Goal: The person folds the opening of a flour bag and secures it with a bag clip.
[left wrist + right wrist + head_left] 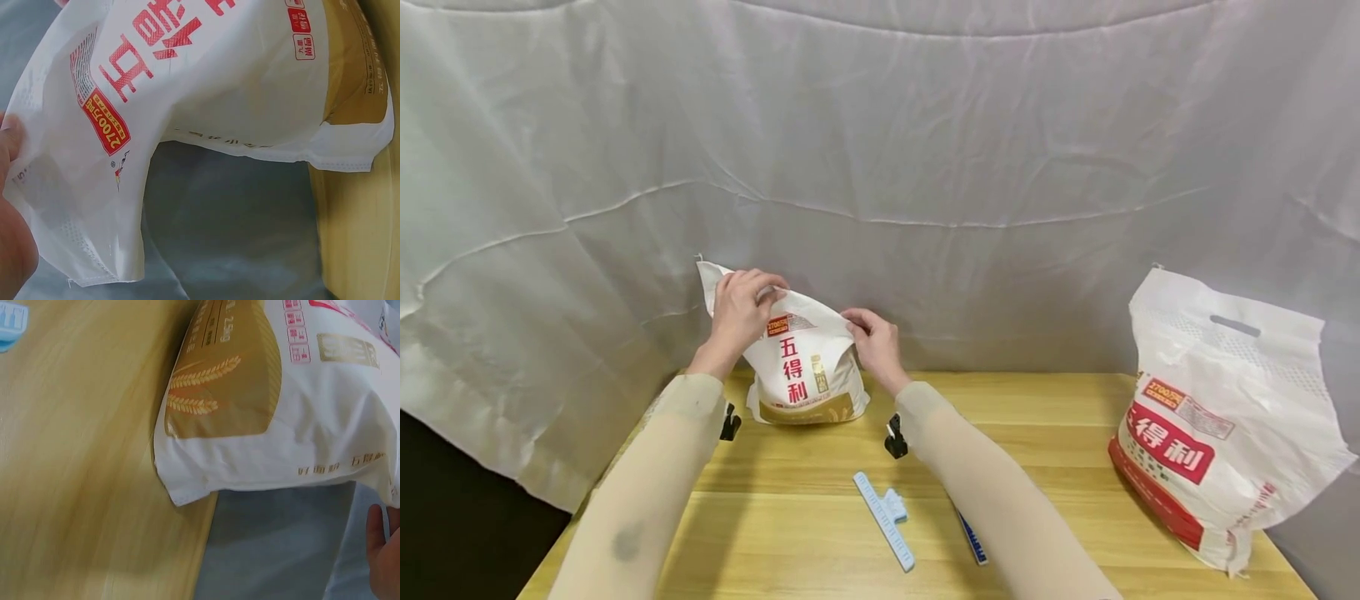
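Pale sleeves (pixel 655 475) are closest to the lens, both reaching forward over a wooden tabletop (pixel 790 542). Between the forearms lies a light blue bag clip (pixel 883 521), plus a dark blue thing (pixel 973 540) half tucked behind the right sleeve, can't tell what that one is.

So, the white bag (pixel 801 358): it's at the back of the tabletop, left of centre, base down, with a grey curtain (pixel 955 158) behind it. The left hand (pixel 743 308) has its grip clamped on the top edge, thumb on the near side. The right hand (pixel 876 346) is pinching the upper right corner, though its wrist view only catches a bit of the fingers.

Handling-wise, I'd guess flour, going by the printed wheat ears (pixel 206 373). That'd mean a dense, saggy bottom and a floppy, thin top that folds wherever you pinch it. Looks like smooth woven plastic, so maybe a bit slippery, but not fragile. I'd pinch the upper edge at both corners for shaping, and get a palm under the base for any lifting. Similar story for the second bag (pixel 1225 417) over on the right, except it has a handle slot.
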`<action>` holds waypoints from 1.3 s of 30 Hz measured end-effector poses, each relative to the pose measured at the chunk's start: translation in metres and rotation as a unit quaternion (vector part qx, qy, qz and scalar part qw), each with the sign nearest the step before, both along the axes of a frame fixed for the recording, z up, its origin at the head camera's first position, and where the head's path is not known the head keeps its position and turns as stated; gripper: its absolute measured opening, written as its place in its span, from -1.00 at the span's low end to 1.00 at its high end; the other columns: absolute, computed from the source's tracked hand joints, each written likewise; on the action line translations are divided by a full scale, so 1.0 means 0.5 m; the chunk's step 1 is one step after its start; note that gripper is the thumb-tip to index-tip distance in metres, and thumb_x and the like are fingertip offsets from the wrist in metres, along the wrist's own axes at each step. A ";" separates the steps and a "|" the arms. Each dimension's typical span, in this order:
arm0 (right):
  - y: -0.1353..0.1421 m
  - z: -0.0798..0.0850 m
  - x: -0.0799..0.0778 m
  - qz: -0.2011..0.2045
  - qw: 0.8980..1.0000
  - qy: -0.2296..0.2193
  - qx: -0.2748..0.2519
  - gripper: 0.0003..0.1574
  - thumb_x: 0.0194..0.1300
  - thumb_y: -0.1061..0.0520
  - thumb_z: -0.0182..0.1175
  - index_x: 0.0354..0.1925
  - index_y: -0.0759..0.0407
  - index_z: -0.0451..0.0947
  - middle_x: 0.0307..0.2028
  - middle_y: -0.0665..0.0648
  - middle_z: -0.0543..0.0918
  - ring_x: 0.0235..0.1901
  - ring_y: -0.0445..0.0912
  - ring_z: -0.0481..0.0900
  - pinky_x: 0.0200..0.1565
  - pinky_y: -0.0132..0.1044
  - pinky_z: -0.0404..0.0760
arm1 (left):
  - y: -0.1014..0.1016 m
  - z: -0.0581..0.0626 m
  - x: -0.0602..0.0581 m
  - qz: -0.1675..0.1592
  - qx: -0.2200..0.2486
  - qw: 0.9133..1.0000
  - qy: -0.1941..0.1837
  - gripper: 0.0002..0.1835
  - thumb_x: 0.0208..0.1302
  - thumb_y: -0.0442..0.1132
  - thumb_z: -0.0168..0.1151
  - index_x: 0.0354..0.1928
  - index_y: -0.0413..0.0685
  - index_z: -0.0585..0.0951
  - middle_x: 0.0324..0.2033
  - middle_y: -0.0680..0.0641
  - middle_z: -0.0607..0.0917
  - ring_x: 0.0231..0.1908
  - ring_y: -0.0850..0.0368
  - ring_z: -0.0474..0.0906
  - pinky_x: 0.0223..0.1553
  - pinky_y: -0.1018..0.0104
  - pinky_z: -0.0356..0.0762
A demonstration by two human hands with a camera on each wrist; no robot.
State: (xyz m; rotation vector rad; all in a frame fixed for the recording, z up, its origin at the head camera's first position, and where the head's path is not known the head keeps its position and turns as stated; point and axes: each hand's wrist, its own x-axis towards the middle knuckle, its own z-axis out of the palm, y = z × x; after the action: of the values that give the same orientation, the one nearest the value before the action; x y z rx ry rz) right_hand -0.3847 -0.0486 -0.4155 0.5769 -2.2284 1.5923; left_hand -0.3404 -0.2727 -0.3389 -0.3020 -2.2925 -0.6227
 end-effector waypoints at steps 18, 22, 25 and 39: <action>0.025 0.001 0.037 0.016 0.999 0.011 -0.033 -0.58 0.45 0.26 0.27 0.23 0.12 0.65 0.11 0.09 0.75 0.02 -0.04 0.73 0.10 -0.26 0.68 | -0.007 -0.011 0.001 -0.001 0.000 0.999 0.049 -0.90 0.31 -0.42 0.37 -0.19 -0.11 0.76 -0.15 -0.14 0.79 -0.06 -0.17 0.57 0.34 -0.13 0.24; 0.044 0.001 0.057 0.027 0.997 0.013 -0.067 -0.55 0.44 0.26 0.27 0.26 0.12 0.63 0.15 0.16 0.73 0.06 0.07 0.72 0.14 -0.08 0.68 | -0.005 -0.013 -0.001 -0.004 -0.001 0.999 0.048 -0.90 0.32 -0.40 0.37 -0.18 -0.10 0.76 -0.14 -0.14 0.79 -0.05 -0.16 0.57 0.34 -0.13 0.24; 0.061 0.000 0.072 0.033 0.995 0.015 -0.089 -0.53 0.44 0.27 0.28 0.28 0.11 0.62 0.17 0.19 0.72 0.08 0.13 0.71 0.16 -0.01 0.67 | -0.003 -0.014 -0.003 -0.006 -0.002 0.999 0.044 -0.90 0.32 -0.39 0.37 -0.17 -0.09 0.76 -0.14 -0.13 0.78 -0.04 -0.16 0.57 0.35 -0.13 0.23; 0.120 0.011 0.175 0.063 0.995 -0.016 -0.077 -0.41 0.39 0.34 0.30 0.35 0.33 0.50 0.28 0.37 0.60 0.16 0.30 0.64 0.22 0.11 0.62 | -0.016 -0.023 -0.008 -0.006 -0.008 0.999 0.036 -0.89 0.33 -0.40 0.37 -0.17 -0.06 0.76 -0.15 -0.12 0.78 -0.02 -0.15 0.56 0.35 -0.14 0.23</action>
State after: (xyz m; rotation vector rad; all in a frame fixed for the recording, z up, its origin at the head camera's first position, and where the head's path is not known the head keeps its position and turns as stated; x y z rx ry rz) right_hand -0.2970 0.0115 -0.4103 0.6647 -2.1040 1.8286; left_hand -0.3442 -0.2807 -0.3503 -0.3398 -2.2300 -0.5899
